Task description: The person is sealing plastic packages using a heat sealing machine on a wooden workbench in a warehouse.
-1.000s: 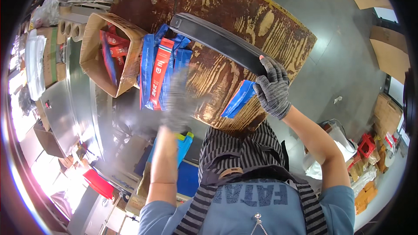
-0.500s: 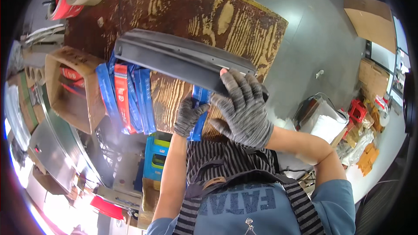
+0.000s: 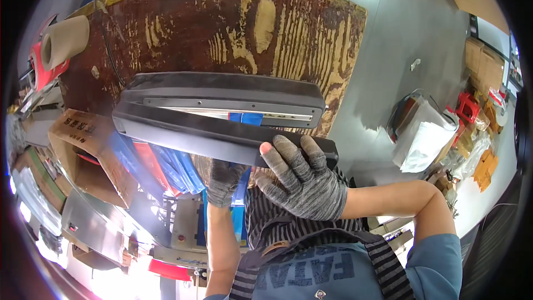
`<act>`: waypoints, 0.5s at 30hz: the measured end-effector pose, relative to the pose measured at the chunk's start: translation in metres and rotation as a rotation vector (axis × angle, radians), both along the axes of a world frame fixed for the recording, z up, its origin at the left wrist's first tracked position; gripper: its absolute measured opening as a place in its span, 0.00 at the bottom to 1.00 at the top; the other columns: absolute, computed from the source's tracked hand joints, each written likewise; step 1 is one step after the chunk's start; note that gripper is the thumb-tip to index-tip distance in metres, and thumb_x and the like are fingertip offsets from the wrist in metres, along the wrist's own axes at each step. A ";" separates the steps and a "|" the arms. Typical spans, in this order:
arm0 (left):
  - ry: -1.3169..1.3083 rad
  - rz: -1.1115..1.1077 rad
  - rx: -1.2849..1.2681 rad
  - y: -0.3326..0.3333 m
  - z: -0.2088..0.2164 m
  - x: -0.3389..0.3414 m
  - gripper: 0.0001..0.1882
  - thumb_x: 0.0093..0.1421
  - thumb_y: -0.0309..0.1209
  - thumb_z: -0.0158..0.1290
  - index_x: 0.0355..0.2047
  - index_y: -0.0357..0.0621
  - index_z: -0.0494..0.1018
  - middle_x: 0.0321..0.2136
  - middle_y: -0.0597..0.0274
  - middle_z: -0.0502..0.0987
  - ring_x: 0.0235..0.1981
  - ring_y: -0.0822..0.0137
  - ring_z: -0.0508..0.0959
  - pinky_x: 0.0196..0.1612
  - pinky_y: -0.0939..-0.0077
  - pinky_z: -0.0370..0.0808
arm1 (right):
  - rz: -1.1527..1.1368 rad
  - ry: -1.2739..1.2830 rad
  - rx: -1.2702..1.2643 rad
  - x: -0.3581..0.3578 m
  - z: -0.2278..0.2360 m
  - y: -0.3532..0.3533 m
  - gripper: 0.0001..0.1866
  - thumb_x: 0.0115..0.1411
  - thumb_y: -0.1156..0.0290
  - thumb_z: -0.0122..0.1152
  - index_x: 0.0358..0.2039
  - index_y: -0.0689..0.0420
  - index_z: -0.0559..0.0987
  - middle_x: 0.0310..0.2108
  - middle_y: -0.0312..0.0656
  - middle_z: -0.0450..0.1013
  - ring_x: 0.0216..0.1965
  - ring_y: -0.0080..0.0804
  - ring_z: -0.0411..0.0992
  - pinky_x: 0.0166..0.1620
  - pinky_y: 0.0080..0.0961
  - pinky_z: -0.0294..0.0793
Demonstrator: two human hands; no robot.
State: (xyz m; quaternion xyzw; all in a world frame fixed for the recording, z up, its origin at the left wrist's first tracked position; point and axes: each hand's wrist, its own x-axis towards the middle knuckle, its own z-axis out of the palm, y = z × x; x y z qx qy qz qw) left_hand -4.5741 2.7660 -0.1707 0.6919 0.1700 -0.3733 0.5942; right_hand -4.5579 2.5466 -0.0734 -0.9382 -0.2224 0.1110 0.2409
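A long black device like a bag sealer (image 3: 166, 119) lies across the table; its front bar stands apart from the rear body, the gap widest on the right. A metal strip shows in this gap, and a blue packet (image 3: 245, 118) lies across it. Below the bar, my gloved left hand (image 3: 224, 183) is closed on the packet's near end, its fingertips partly hidden under the bar. My gloved right hand (image 3: 302, 180) rests on the bar's right end, fingers apart and stretched over its face, one bare fingertip showing.
Blue and red packets (image 3: 177, 166) lie left of my left hand, beside a cardboard box (image 3: 83, 139) tipped open. A tan tape roll (image 3: 65, 41) stands at the table's far left. Past the worn table's (image 3: 211, 22) right edge, a white bag (image 3: 422, 139) sits on the floor.
The sealer's front bar now stands apart from the body, so the strip and the packet's far part show. My right hand stays on its right end. The whole view has shifted.
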 end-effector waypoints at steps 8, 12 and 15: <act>0.149 0.097 -0.056 -0.004 0.012 0.009 0.23 0.53 0.20 0.62 0.50 0.40 0.70 0.43 0.60 0.77 0.44 0.67 0.77 0.49 0.72 0.74 | -0.025 0.005 0.020 0.004 -0.009 -0.002 0.19 0.57 0.60 0.58 0.48 0.50 0.71 0.63 0.55 0.58 0.62 0.52 0.61 0.63 0.58 0.53; 0.162 0.088 -0.064 -0.004 0.014 0.012 0.26 0.51 0.20 0.62 0.51 0.39 0.69 0.43 0.59 0.77 0.43 0.67 0.77 0.48 0.73 0.74 | -0.010 0.023 0.025 0.003 -0.017 -0.004 0.20 0.54 0.60 0.59 0.48 0.49 0.72 0.64 0.54 0.57 0.63 0.51 0.59 0.64 0.57 0.49; 0.269 0.093 -0.082 -0.004 0.008 0.015 0.29 0.49 0.21 0.63 0.53 0.38 0.67 0.40 0.59 0.77 0.39 0.69 0.78 0.45 0.75 0.75 | -0.009 -0.012 0.005 0.001 -0.037 -0.009 0.22 0.56 0.58 0.57 0.51 0.48 0.71 0.65 0.53 0.56 0.64 0.50 0.58 0.64 0.56 0.49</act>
